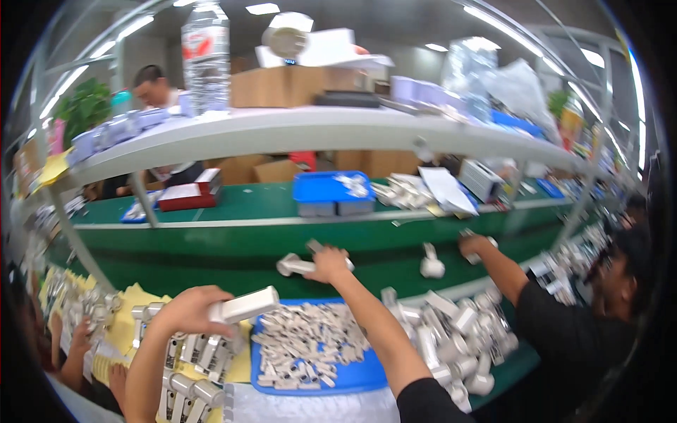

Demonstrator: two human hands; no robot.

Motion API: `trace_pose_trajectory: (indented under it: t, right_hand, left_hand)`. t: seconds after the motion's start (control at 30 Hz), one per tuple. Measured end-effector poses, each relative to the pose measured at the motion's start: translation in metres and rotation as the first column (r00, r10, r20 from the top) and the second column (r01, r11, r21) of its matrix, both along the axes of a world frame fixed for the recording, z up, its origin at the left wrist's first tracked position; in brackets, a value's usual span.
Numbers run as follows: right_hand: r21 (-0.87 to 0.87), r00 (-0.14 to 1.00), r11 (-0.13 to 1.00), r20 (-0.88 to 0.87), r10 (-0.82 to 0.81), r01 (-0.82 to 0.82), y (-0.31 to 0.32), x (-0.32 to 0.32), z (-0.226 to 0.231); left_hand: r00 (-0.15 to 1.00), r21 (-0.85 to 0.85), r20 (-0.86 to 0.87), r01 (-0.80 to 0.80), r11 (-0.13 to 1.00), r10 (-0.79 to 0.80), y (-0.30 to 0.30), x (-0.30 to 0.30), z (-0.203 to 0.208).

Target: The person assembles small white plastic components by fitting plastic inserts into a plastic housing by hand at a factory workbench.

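Observation:
My left hand [196, 309] is closed around a white rectangular plastic housing [250, 304], which it holds tilted just above the blue tray's left corner. My right hand [331, 265] reaches over the tray to the green conveyor belt, fingers curled over a white round-headed device [293, 266]. Its head sticks out to the left, and small light parts show around the fingers, which partly hide what they grip. Below, the blue tray [352, 381] holds many small white plastic pieces [303, 345].
White round-headed devices [462, 331] are heaped right of the tray; others stand in rows [190, 395] on yellow paper at left. A co-worker's hand [476, 244] touches a piece on the belt, near a lone device [431, 262]. A shelf [338, 130] spans above, carrying a bottle [206, 63].

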State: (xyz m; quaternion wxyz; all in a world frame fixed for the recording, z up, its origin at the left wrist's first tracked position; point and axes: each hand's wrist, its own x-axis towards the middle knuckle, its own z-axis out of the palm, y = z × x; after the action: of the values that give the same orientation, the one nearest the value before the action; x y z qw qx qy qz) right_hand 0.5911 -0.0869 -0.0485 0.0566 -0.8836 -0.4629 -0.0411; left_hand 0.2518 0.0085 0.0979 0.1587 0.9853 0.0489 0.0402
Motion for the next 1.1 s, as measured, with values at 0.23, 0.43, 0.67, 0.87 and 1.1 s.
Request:
trace_pose_trajectory:
  t: [0.23, 0.43, 0.67, 0.87, 1.1]
  right_hand:
    - [0.278, 0.99, 0.958, 0.136, 0.031, -0.068, -0.194, -0.022, 0.081]
    - [0.703, 0.92, 0.673, -0.381, 0.085, 0.229, -0.483, -0.158, 0.092]
    - [0.591, 0.508, -0.099, -0.583, 0.634, 0.801, -0.788, -0.439, -0.143]
    - [0.081, -0.044, -0.78, -0.989, -0.138, 0.621, -0.958, -0.69, -0.29]
    - [-0.039, -0.819, -0.954, -0.524, -0.234, 0.298, -1.032, -0.761, -0.377]
  left_hand:
    - [0.938, -0.204, -0.13, 0.291, 0.935, -0.321, -0.131, 0.024, -0.035]
    - [0.669, -0.344, -0.463, 0.469, 0.813, -0.582, -0.282, 0.028, -0.058]
    - [0.448, -0.224, -0.608, 0.696, 0.683, -0.656, -0.426, 0.025, -0.091]
    - [0.383, -0.216, -0.714, 0.676, 0.704, -0.587, -0.482, 0.009, -0.122]
    - [0.5, -0.099, -0.815, 0.376, 0.921, -0.291, -0.482, 0.002, -0.151]
